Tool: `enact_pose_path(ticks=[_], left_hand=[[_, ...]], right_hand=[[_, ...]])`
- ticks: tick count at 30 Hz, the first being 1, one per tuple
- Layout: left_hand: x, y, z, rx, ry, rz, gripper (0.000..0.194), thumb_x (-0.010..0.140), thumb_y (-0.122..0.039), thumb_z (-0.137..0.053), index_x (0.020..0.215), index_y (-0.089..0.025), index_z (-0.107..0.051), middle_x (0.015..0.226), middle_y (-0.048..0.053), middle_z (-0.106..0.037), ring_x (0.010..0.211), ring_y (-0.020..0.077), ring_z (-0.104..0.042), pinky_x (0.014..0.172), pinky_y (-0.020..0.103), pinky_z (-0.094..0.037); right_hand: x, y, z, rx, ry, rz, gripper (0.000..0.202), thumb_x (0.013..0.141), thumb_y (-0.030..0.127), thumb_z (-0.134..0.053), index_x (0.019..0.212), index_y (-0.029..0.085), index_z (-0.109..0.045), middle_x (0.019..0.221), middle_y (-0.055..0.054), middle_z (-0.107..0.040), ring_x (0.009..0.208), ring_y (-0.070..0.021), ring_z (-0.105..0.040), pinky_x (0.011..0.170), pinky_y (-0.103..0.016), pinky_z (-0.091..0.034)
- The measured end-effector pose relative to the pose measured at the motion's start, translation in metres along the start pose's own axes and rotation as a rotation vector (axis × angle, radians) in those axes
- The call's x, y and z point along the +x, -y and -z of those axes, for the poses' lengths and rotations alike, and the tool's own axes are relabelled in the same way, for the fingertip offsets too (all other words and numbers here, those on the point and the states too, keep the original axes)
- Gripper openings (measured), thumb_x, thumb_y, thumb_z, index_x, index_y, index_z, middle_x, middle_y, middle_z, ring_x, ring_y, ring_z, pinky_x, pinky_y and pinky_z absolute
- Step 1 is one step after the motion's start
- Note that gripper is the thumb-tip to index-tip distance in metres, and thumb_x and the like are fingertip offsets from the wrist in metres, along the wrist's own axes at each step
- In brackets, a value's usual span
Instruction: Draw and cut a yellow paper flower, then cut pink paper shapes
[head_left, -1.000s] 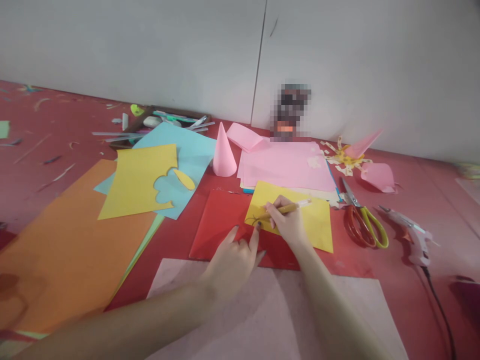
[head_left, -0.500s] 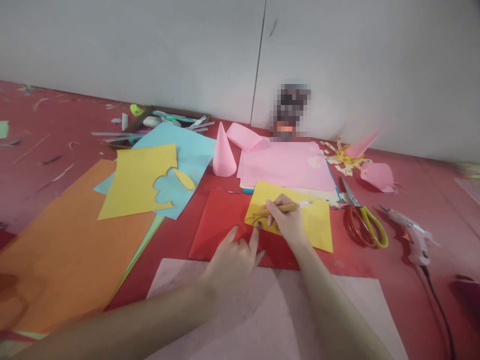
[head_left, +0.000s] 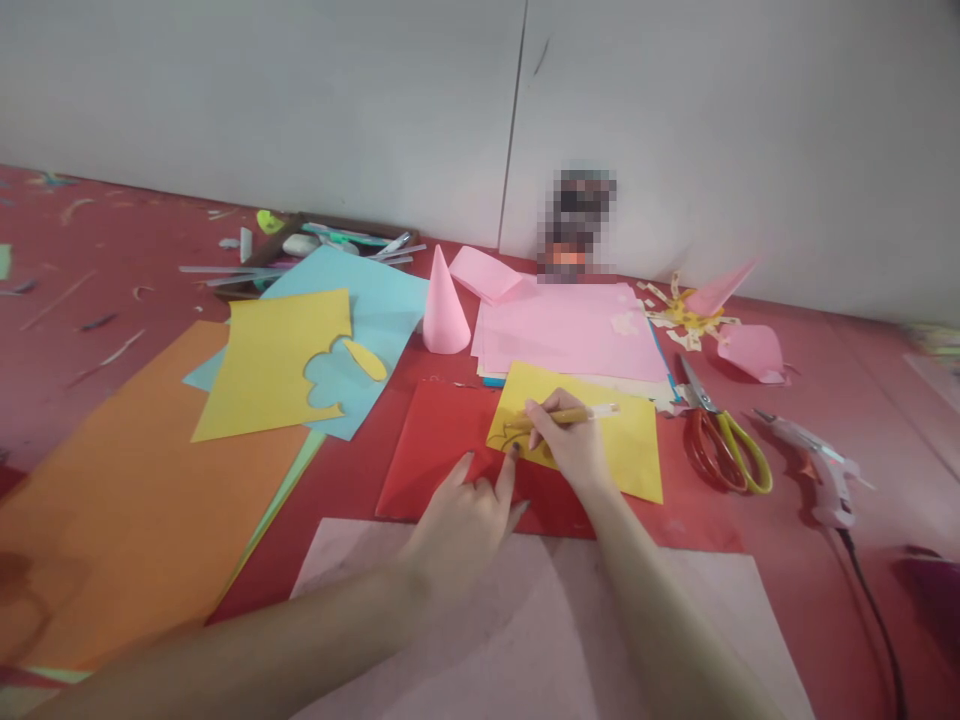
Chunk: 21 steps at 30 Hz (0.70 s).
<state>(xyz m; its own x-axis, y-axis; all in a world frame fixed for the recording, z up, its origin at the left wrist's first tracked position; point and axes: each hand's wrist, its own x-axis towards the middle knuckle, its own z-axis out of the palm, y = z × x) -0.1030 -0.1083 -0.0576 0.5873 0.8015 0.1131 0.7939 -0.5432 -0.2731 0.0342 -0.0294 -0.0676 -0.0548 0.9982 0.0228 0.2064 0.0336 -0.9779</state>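
While right hand (head_left: 576, 448) holds pen (head_left: 577, 414), axis lies crosswise, tip left

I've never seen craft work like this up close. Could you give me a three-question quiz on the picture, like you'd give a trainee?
1. Which of the person's hands holds the pen?

2. True or false: the scissors lie between the yellow paper being drawn on and the glue gun.

3. Which sheet has a wavy shape cut from its edge?
A. the orange sheet
B. the yellow sheet on the left
C. the red sheet

Key: 1. the right hand; 2. true; 3. B
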Motion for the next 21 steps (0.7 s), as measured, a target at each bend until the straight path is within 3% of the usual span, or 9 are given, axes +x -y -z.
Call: enact_pose_path(ticks=[6,21], left_hand=[[0.0000,-0.0006,0.0000,-0.026,-0.002,0.007,0.049,0.089,-0.032,-0.038,0.121,0.002,-0.050,0.045,0.001,-0.054,0.042,0.0141,-0.050,0.086,0.035,-0.043],[0.0005,0.0002,0.0003,-0.007,0.015,0.005,0.049,0.088,-0.033,-0.037,0.122,0.001,-0.050,0.044,0.000,-0.053,0.042,0.0143,-0.050,0.086,0.034,-0.043]], right_hand=[[-0.0002,0.0015,-0.0009,-0.010,-0.063,0.019,0.026,0.080,0.031,-0.055,0.059,0.020,-0.045,0.042,0.006,-0.053,0.044,-0.0089,-0.049,0.052,-0.020,-0.040],[-0.0015,0.0048,-0.0004,-0.036,-0.079,0.004,0.027,0.081,0.033,-0.054,0.059,0.021,-0.044,0.043,0.005,-0.053,0.044,-0.0101,-0.050,0.052,-0.021,-0.040]])
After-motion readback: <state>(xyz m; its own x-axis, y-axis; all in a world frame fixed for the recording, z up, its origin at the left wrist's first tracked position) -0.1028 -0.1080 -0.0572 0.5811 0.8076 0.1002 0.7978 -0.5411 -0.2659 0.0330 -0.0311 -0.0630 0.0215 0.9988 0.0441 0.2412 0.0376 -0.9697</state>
